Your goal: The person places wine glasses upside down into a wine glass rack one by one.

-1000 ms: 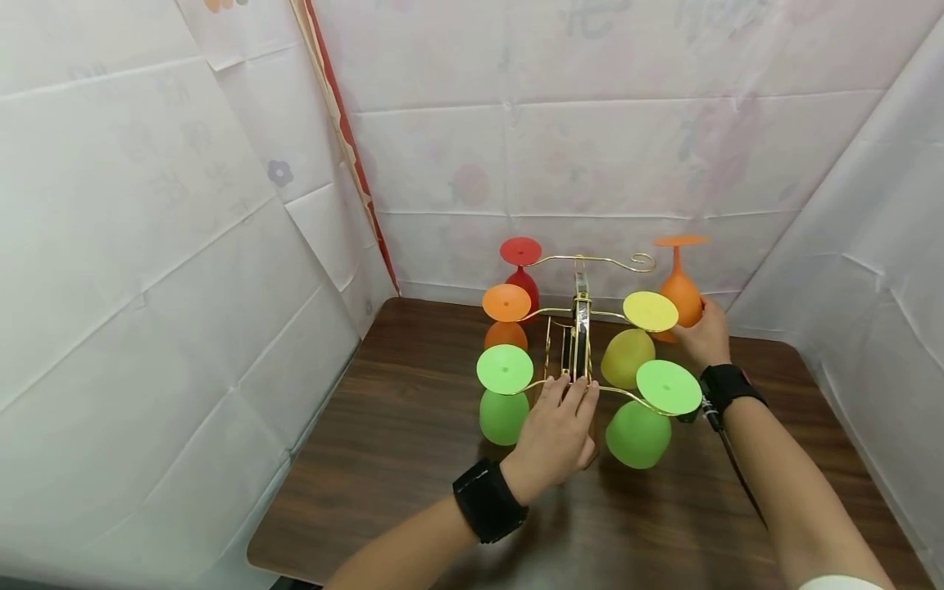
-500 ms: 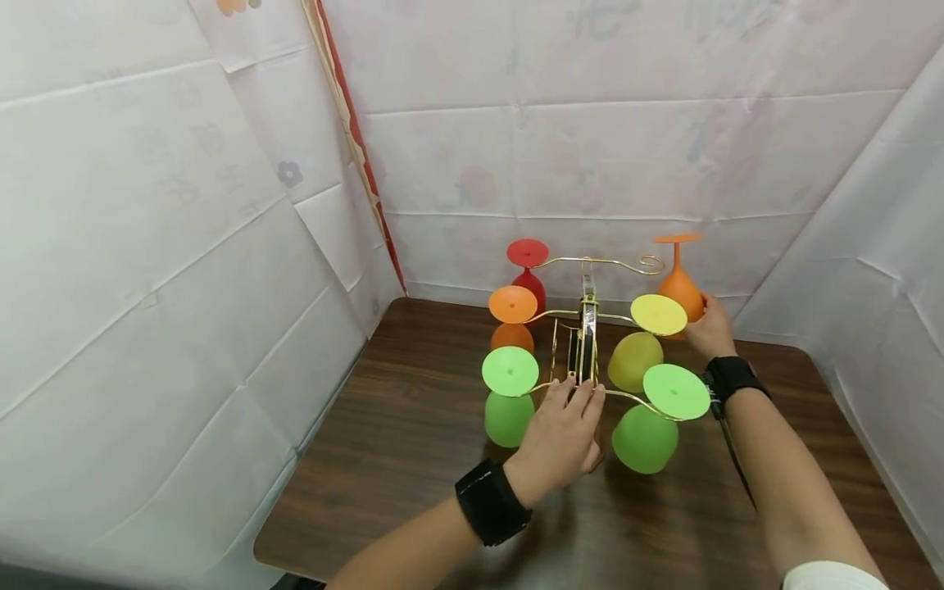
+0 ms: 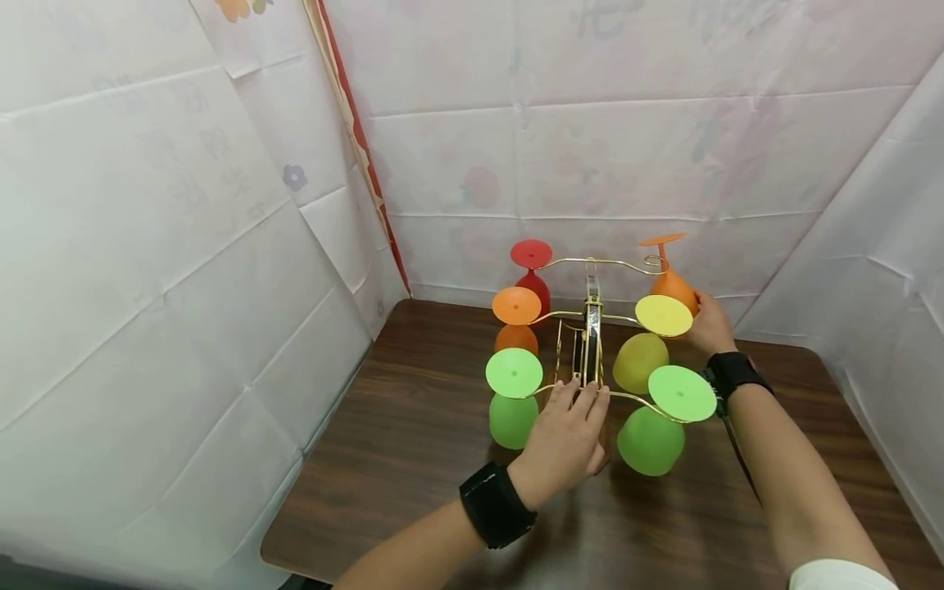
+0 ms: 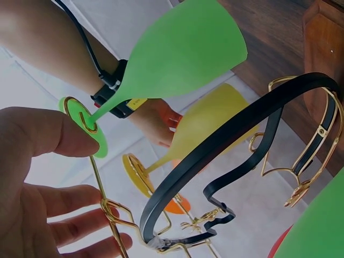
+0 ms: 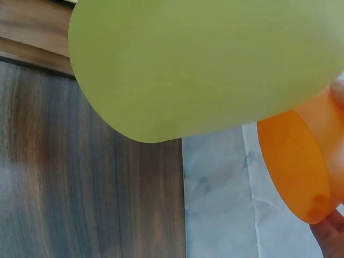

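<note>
In the head view, a gold wire glass rack (image 3: 593,319) with black curved bands stands on the table. Stemmed goblets hang upside down from its arms: red (image 3: 531,256), orange (image 3: 516,306) and green (image 3: 514,422) on the left, yellow (image 3: 641,365) and green (image 3: 652,442) on the right. My left hand (image 3: 564,434) rests its extended fingers on the rack's near end; its thumb (image 4: 70,131) lies apart from them. At the back right, my right hand (image 3: 710,326) holds another orange goblet (image 3: 674,287) by its bowl, tilted, with its stem beside the rear arm's curled end.
The rack stands on a dark wood-grain table (image 3: 413,459). White sheets (image 3: 457,164) hang close behind and on both sides. The near-right goblets stand between my right forearm (image 3: 782,467) and the rack. A black cable (image 3: 741,459) runs along that forearm.
My right hand has brought the orange goblet slightly left and tilted it, so its stem now meets the curled wire end. My left hand keeps its place on the rack. The view has shifted slightly.
</note>
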`<state>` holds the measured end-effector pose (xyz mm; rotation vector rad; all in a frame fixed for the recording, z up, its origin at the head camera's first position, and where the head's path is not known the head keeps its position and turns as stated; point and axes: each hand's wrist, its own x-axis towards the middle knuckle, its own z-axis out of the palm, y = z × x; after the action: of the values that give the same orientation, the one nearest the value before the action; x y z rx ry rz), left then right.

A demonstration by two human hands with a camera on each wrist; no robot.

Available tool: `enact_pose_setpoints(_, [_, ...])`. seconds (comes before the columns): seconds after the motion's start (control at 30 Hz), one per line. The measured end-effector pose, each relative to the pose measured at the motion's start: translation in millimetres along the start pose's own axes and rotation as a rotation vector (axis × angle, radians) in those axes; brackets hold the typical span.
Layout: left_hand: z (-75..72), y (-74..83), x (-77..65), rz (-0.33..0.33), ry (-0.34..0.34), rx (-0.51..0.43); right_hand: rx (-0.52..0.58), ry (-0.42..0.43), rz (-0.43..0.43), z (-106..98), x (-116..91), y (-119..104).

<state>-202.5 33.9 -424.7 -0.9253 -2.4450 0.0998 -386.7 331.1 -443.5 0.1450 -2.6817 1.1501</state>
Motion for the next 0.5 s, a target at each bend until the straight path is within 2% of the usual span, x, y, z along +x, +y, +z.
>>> enact_pose_setpoints(0.27, [0.3,1.3,0.0,-0.004,-0.005,-0.005,-0.019,-0.005,-0.117,1.1,0.5,-3.3])
enact_pose_setpoints(0.5, [-1.5,0.9,-0.1,-0.007,-0.019,-0.001,-0.007,-0.020,-0.159,2.7,0.8,-5.6])
